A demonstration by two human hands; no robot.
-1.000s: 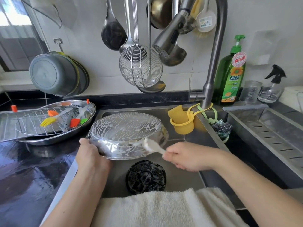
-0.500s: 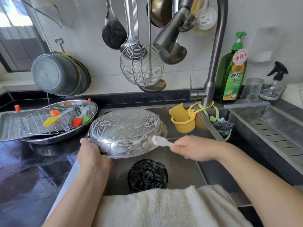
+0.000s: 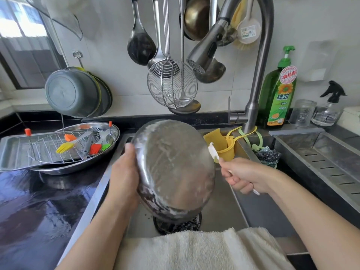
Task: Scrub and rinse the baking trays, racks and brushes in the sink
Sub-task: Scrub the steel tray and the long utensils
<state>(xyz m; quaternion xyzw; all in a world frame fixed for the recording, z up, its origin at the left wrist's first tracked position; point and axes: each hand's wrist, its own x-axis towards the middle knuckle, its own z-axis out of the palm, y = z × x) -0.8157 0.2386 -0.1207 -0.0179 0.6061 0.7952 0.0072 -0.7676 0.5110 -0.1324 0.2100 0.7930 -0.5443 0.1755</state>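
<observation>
A round steel tray [image 3: 173, 168], soapy on its underside, stands tilted up on edge over the sink [image 3: 224, 209]. My left hand [image 3: 124, 172] grips its left rim. My right hand [image 3: 243, 176] holds a white brush [image 3: 213, 152] whose head sits just off the tray's right edge. On the left counter an oval steel tray [image 3: 109, 152] carries a rectangular baking tray [image 3: 13, 152], a wire rack [image 3: 44, 151] and several silicone brushes [image 3: 64, 147] in yellow, orange, red and green.
The pull-out faucet head [image 3: 206, 49] hangs above the tray. Ladles and a wire skimmer [image 3: 171, 84] hang on the wall. A yellow sponge caddy [image 3: 224, 145], steel scourer [image 3: 268, 154], green soap bottle [image 3: 278, 94] and drain rack [image 3: 321, 160] lie right. A white towel [image 3: 194, 248] covers the sink's front edge.
My left hand has tipped the round tray from lying face down to standing nearly upright. The brush has come off the tray's front rim and moved up to the right.
</observation>
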